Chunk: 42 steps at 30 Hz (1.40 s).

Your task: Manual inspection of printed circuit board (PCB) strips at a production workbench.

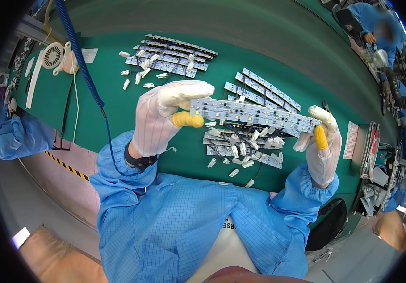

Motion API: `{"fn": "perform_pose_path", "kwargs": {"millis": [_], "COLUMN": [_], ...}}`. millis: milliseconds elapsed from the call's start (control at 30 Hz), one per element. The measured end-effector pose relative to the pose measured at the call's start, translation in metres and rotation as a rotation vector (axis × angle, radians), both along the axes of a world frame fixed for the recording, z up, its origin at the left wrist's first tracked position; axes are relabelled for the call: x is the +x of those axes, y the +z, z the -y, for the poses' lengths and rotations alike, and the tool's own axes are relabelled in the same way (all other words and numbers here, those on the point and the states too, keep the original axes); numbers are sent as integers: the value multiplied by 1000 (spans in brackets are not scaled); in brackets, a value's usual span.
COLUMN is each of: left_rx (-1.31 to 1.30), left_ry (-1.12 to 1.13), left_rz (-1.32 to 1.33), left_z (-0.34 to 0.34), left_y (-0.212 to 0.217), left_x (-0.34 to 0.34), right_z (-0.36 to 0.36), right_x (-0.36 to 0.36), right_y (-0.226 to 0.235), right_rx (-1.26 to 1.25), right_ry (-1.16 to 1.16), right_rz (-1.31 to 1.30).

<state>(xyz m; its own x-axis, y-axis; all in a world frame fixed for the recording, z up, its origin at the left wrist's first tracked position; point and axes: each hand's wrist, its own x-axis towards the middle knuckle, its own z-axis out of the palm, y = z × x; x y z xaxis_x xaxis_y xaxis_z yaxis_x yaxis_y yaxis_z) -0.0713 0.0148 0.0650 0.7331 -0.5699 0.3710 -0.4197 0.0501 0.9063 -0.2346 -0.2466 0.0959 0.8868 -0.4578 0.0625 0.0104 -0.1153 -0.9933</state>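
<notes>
Across the middle of the view spreads a green worktable. Toward 6 o'clock is the person's blue checked smock. At the rim, one blue-clad co-worker stands at 9 o'clock and another person in blue is near 2 o'clock. A coiled blue hose hangs down from 11 o'clock.

Between 11 and 12 o'clock lies a fanned pile of LED strips; a second pile lies toward 2 o'clock, partly hidden. Just on its 6 o'clock side lie more strips, partly under wires.

The held LED strip is near the centre, raised in front of the second pile, its long edges running from 10 toward 4 o'clock. Its 9 o'clock end is pinched by the gloved left hand, yellow-tipped thumb below and fingers above. The gloved right hand grips the 3 o'clock end, thumb in front, fingers curled around it.

At 3 o'clock, beyond the right hand, stands a metal tray. A white fan lies at 10 o'clock. A black wristband circles the left wrist. Smallest are the white connectors, scattered about the strips.
</notes>
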Motion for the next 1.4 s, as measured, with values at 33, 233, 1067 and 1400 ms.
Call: {"fn": "perform_pose_path", "kwargs": {"millis": [33, 233, 1067, 1400], "left_rx": [-48, 52, 250, 90], "left_ry": [5, 28, 251, 227], "left_rz": [-18, 55, 16, 40], "left_z": [0, -10, -12, -17], "left_y": [0, 0, -7, -17], "left_x": [0, 8, 16, 15], "right_z": [-1, -3, -5, -9], "right_x": [1, 2, 5, 4], "right_y": [2, 8, 20, 23], "right_rx": [6, 20, 9, 189], "right_ry": [7, 34, 246, 255], "right_rz": [-19, -61, -34, -21]}}
